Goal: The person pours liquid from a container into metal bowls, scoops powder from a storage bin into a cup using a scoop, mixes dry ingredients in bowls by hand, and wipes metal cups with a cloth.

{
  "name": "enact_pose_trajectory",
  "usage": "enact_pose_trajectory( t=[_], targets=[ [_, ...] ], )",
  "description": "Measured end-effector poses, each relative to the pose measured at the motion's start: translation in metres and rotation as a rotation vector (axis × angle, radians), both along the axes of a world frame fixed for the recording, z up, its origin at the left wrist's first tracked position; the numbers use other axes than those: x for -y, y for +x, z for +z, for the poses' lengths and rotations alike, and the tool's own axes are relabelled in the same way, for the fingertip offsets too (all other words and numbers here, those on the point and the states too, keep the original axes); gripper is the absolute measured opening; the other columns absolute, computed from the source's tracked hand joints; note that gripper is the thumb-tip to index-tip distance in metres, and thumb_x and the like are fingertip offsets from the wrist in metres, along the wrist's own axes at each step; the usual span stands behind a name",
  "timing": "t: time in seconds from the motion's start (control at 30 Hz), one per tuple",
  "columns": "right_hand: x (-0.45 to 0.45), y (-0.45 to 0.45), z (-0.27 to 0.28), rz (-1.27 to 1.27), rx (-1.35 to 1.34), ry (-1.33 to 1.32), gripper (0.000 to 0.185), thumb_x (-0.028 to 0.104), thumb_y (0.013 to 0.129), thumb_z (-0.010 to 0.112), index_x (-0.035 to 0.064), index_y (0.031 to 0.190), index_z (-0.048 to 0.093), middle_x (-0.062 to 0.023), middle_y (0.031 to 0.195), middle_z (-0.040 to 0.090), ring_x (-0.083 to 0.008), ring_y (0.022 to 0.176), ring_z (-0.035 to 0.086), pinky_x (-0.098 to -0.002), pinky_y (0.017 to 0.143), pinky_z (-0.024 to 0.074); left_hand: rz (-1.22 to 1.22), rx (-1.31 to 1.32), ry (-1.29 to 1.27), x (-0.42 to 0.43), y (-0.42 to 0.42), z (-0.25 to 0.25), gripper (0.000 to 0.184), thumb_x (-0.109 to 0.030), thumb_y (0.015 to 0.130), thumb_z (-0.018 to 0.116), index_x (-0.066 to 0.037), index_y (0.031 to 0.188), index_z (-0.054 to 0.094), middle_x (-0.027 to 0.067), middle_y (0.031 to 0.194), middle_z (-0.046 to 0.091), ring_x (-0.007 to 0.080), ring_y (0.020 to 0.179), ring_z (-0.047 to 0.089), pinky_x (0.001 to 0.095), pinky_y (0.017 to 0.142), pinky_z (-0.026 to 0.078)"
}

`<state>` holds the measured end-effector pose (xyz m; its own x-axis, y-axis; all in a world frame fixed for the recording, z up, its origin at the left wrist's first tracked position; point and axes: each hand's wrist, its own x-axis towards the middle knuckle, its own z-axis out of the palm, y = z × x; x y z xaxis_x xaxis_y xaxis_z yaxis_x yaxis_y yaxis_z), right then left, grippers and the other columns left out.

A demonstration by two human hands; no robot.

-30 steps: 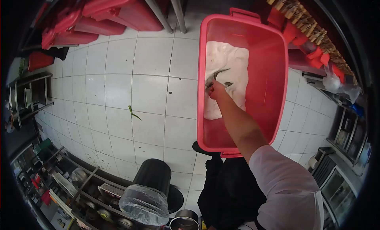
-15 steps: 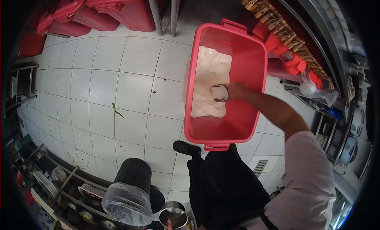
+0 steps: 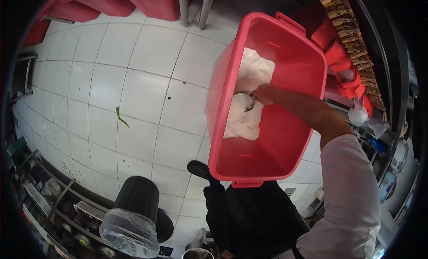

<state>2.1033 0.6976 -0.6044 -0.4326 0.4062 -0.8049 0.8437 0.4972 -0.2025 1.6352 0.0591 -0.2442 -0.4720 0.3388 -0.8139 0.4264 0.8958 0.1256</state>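
Observation:
A deep red bin (image 3: 285,152) has white powder (image 3: 243,121) piled along its left side. Inside it, my right hand (image 3: 264,94) is closed round the rim or handle of a round metal scoop (image 3: 249,102), which lies in the powder and looks filled with it. At the bottom edge of the view is a metal pot (image 3: 197,252), only partly visible. My left hand does not show.
A black trash can (image 3: 138,197) with a clear plastic liner stands at lower left, beside a rack of kitchen items (image 3: 67,214). Red lidded bins (image 3: 151,2) are at the top. A green scrap (image 3: 121,117) lies on the tiled floor.
My right hand has drawn back from the bin's left side, and the scoop now shows with powder in it. A finger seen at the pot half a second ago is out of view.

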Motion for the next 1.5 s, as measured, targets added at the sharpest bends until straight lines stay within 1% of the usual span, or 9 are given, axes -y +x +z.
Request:
enact_pose_trajectory(
  t=[0.17, 0.3, 0.33, 0.43, 0.47, 0.67, 0.73, 0.83, 1.5],
  targets=[
    [0.033, -0.008, -0.013, 0.041, 0.101, -0.023, 0.021, 0.014, 0.084, 0.054, 0.0100, 0.100, 0.066, -0.0143, 0.091, 0.069, -0.0342, 0.093, 0.066, -0.0489, 0.078, 0.0511, 0.632, 0.036, -0.090, -0.093, 0.022, -0.002, 0.063, -0.048, 0.099, 0.040, 0.007, 0.127, 0.054, 0.0206, 0.121, 0.060, 0.0301, 0.106, 0.057, 0.0403, 0.092, 0.044],
    [0.041, -0.010, 0.018, -0.067, -0.080, -0.094, 0.022, 0.015, 0.083, 0.054, 0.0098, 0.100, 0.066, -0.0142, 0.091, 0.069, -0.0343, 0.093, 0.066, -0.0487, 0.078, 0.0512, 0.094, -0.057, 0.086, -0.020, -0.014, -0.005, 0.071, -0.052, 0.098, 0.037, 0.011, 0.129, 0.050, 0.0244, 0.126, 0.057, 0.0330, 0.116, 0.053, 0.0418, 0.102, 0.038],
    [0.048, -0.026, 0.005, -0.068, -0.011, -0.090, 0.022, 0.016, 0.083, 0.054, 0.0096, 0.100, 0.066, -0.0142, 0.091, 0.069, -0.0343, 0.093, 0.066, -0.0487, 0.078, 0.0510, 0.559, -0.089, -0.079, -0.080, 0.003, 0.006, 0.068, -0.047, 0.100, 0.034, 0.011, 0.133, 0.045, 0.0277, 0.133, 0.050, 0.0348, 0.123, 0.048, 0.0433, 0.106, 0.034],
    [0.057, -0.037, -0.001, -0.129, -0.044, -0.034, 0.021, 0.019, 0.084, 0.054, 0.0084, 0.096, 0.068, -0.0149, 0.092, 0.069, -0.0352, 0.091, 0.065, -0.0482, 0.079, 0.0505, 0.441, -0.218, -0.086, -0.147, 0.029, 0.012, 0.065, -0.043, 0.101, 0.033, 0.011, 0.135, 0.041, 0.0286, 0.139, 0.044, 0.0362, 0.126, 0.044, 0.0430, 0.107, 0.033],
    [0.058, -0.031, 0.009, -0.117, -0.120, -0.057, 0.021, 0.019, 0.084, 0.053, 0.0084, 0.095, 0.068, -0.0154, 0.091, 0.069, -0.0357, 0.089, 0.066, -0.0481, 0.078, 0.0508, -0.054, -0.212, 0.018, -0.072, 0.002, 0.002, 0.061, -0.039, 0.102, 0.033, 0.012, 0.133, 0.042, 0.0289, 0.141, 0.041, 0.0399, 0.127, 0.041, 0.0433, 0.107, 0.032],
    [0.056, -0.045, 0.008, -0.028, -0.069, -0.117, 0.022, 0.021, 0.082, 0.055, 0.0082, 0.095, 0.067, -0.0150, 0.093, 0.068, -0.0357, 0.093, 0.064, -0.0474, 0.079, 0.0502, 0.438, -0.042, 0.412, -0.098, 0.006, 0.001, 0.065, -0.045, 0.102, 0.031, 0.008, 0.140, 0.033, 0.0223, 0.141, 0.040, 0.0299, 0.128, 0.043, 0.0410, 0.105, 0.036],
    [0.050, -0.042, 0.042, -0.065, -0.193, -0.086, 0.023, 0.022, 0.081, 0.056, 0.0083, 0.095, 0.067, -0.0148, 0.092, 0.068, -0.0357, 0.092, 0.064, -0.0464, 0.079, 0.0506, 0.078, -0.104, 0.415, -0.081, -0.003, 0.005, 0.066, -0.045, 0.104, 0.023, 0.008, 0.145, 0.025, 0.0225, 0.148, 0.031, 0.0300, 0.136, 0.032, 0.0403, 0.113, 0.023],
    [0.038, -0.015, 0.070, -0.093, -0.299, -0.052, 0.022, 0.023, 0.079, 0.061, 0.0083, 0.094, 0.067, -0.0155, 0.091, 0.067, -0.0349, 0.090, 0.064, -0.0441, 0.078, 0.0506, 0.702, 0.036, 0.541, -0.143, 0.022, 0.018, 0.068, -0.046, 0.103, 0.025, 0.007, 0.145, 0.024, 0.0222, 0.149, 0.030, 0.0295, 0.135, 0.034, 0.0404, 0.113, 0.024],
    [0.022, 0.109, 0.413, -0.462, -0.366, 0.021, 0.028, 0.026, 0.081, 0.067, 0.0007, 0.093, 0.066, -0.0173, 0.074, 0.065, -0.0312, 0.073, 0.064, -0.0415, 0.069, 0.0482, 0.270, 0.296, 0.817, -0.477, 0.203, -0.054, 0.081, -0.041, 0.082, 0.073, 0.008, 0.134, 0.034, 0.0244, 0.128, 0.047, 0.0304, 0.119, 0.046, 0.0361, 0.103, 0.035]
  ],
)
